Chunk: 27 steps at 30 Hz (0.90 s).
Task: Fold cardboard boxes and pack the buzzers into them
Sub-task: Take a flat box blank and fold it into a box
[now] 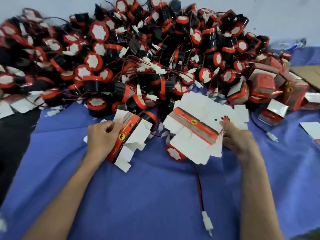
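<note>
Box (127, 135) — left hand (102, 136); blanks (194, 135) — right hand (238, 136)

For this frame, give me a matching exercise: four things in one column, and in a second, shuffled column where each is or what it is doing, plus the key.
1. left hand
2. right hand
3. folded boxes
4. white plug

A. lies alone on the blue cloth, nearest the camera
B. grips a half-folded carton
C. piled at the right end of the buzzer heap
D. holds a stack of flat cartons

Pairs: 1-B, 2-D, 3-C, 4-A
</note>
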Each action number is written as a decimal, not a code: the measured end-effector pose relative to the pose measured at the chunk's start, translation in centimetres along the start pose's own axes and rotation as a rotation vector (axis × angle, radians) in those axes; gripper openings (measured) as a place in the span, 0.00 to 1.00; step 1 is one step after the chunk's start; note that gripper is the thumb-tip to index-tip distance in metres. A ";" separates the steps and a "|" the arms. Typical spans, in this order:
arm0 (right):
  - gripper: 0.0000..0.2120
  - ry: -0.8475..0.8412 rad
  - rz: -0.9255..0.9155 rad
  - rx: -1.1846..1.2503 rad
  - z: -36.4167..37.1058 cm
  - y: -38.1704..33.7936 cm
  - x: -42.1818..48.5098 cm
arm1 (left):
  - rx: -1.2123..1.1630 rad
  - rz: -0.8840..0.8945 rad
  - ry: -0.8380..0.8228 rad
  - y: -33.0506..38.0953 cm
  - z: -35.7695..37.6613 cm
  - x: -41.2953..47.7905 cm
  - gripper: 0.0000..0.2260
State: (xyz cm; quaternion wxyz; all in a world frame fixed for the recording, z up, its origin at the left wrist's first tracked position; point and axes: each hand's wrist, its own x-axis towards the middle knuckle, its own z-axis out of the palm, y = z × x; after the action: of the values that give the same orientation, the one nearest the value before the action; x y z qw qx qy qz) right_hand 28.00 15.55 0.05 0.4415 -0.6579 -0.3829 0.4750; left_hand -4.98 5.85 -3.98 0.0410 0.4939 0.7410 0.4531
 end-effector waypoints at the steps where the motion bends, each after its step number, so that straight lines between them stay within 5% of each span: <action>1: 0.15 0.058 -0.042 -0.150 0.4 -0.2 0.2 | 0.009 -0.007 -0.005 -0.1 0.0 0.0 0.26; 4: 0.23 0.294 -0.281 -0.452 2.1 -1.6 -0.6 | 0.015 -0.029 -0.032 0.3 -0.1 0.1 0.25; 6: 0.28 0.301 -0.563 -0.513 3.5 -2.1 -2.7 | 0.022 -0.019 -0.032 0.6 -0.2 0.0 0.26; 10: 0.27 -0.137 -0.911 -0.899 7.2 -0.2 -7.5 | 0.061 0.031 -0.037 1.1 -0.4 -0.1 0.23; 13: 0.18 -0.267 -0.859 -1.243 8.4 0.8 -8.1 | 0.090 0.041 -0.063 1.4 -0.5 -0.3 0.21; 16: 0.15 -0.274 -0.781 -1.285 7.7 -0.7 -6.6 | 0.058 0.048 -0.169 1.4 -0.8 -0.6 0.22; 20: 0.13 -0.132 -1.057 -0.932 9.4 -0.5 -9.3 | 0.066 0.029 -0.316 1.7 -0.9 -1.1 0.21; 22: 0.16 -0.199 -1.169 -0.799 10.8 1.7 -12.0 | 0.143 0.048 -0.310 1.6 -1.1 -1.2 0.26; 27: 0.30 -0.465 -1.068 -1.148 8.9 5.0 -9.6 | 0.309 0.121 -0.343 -0.1 -2.2 -1.5 0.21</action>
State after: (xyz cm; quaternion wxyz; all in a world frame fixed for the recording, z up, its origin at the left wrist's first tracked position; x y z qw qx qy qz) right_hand 17.41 7.05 -3.38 0.1120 -0.3951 -0.9101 0.0549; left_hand -5.42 3.27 -3.34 0.0632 0.6074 0.7529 0.2454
